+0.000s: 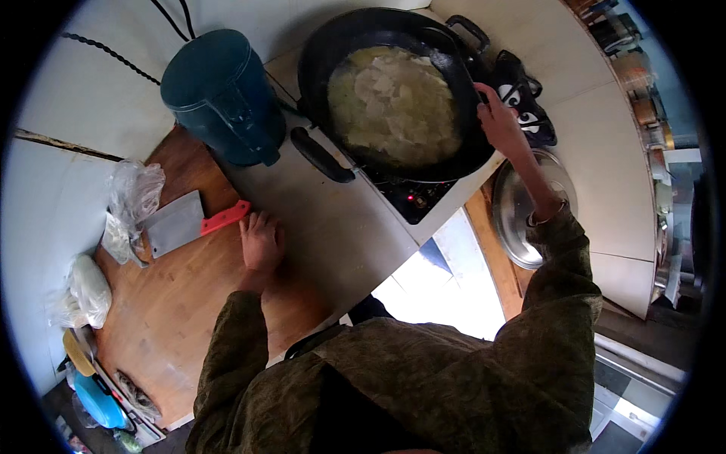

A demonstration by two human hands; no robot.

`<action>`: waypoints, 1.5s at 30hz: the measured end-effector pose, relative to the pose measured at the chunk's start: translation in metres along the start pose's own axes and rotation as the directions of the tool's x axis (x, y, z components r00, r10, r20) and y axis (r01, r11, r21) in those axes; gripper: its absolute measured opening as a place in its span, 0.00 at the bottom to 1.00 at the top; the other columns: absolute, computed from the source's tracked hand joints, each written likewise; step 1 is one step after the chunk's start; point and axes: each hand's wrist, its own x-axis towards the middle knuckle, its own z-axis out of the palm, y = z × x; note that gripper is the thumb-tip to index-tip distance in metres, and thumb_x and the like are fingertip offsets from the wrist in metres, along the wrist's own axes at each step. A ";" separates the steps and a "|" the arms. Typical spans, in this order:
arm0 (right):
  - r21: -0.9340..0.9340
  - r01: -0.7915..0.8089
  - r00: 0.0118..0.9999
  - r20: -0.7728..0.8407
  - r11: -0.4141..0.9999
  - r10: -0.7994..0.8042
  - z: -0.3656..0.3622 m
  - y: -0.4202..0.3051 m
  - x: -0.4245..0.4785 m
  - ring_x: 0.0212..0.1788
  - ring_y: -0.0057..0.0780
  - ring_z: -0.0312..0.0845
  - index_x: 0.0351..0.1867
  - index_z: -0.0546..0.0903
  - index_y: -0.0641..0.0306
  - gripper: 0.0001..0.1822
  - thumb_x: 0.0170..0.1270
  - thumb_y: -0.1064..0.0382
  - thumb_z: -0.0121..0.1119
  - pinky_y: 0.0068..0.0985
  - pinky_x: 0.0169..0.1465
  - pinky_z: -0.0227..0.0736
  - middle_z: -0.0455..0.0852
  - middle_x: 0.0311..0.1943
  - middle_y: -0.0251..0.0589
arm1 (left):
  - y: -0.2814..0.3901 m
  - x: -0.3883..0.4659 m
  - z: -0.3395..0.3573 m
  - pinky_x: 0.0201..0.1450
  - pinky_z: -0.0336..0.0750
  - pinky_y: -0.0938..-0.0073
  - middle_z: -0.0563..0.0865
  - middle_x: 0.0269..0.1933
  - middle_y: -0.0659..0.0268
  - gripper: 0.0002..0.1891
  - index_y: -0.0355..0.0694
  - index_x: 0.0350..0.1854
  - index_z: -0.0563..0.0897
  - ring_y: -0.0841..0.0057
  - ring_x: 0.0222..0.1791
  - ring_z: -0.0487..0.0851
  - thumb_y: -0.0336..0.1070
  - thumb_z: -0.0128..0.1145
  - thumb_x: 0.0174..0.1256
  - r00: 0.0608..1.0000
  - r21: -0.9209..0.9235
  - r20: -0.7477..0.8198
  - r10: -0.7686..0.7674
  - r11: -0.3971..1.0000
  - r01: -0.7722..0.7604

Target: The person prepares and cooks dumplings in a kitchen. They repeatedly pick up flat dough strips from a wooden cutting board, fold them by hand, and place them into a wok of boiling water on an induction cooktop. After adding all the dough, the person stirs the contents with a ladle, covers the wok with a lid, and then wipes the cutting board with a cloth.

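Observation:
A black wok (479, 162) holds pale slices of food (391, 108) in cloudy yellowish liquid. At the wok's right rim, my right hand (502, 122) is closed on a thin dark utensil handle (481, 97); the utensil's working end cannot be made out. My left hand (261, 241) rests on the right part of a wooden board (187, 306), with nothing in its grasp. Its fingertips are beside the end of the red handle (226, 218) of a cleaver (176, 224), whose wide blade lies flat on the board.
The wok sits on an induction cooker (417, 201) with a red light lit. A dark teal lidded container (221, 108) stands left of it. Plastic bags (133, 193) lie by the wall. A metal lid (510, 210) and a black cloth item with eyes (524, 108) are at right.

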 end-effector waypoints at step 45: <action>-0.367 0.306 0.923 -0.114 0.879 -0.369 0.028 0.021 -0.004 0.22 0.46 0.74 0.57 0.68 0.61 0.20 0.63 0.67 0.43 0.34 0.32 0.72 0.79 0.25 0.45 | 0.006 0.009 -0.008 0.54 0.62 0.58 0.78 0.33 0.63 0.03 0.41 0.29 0.79 0.62 0.41 0.74 0.30 0.52 0.53 0.999 -0.045 0.048 0.026 0.999 -0.024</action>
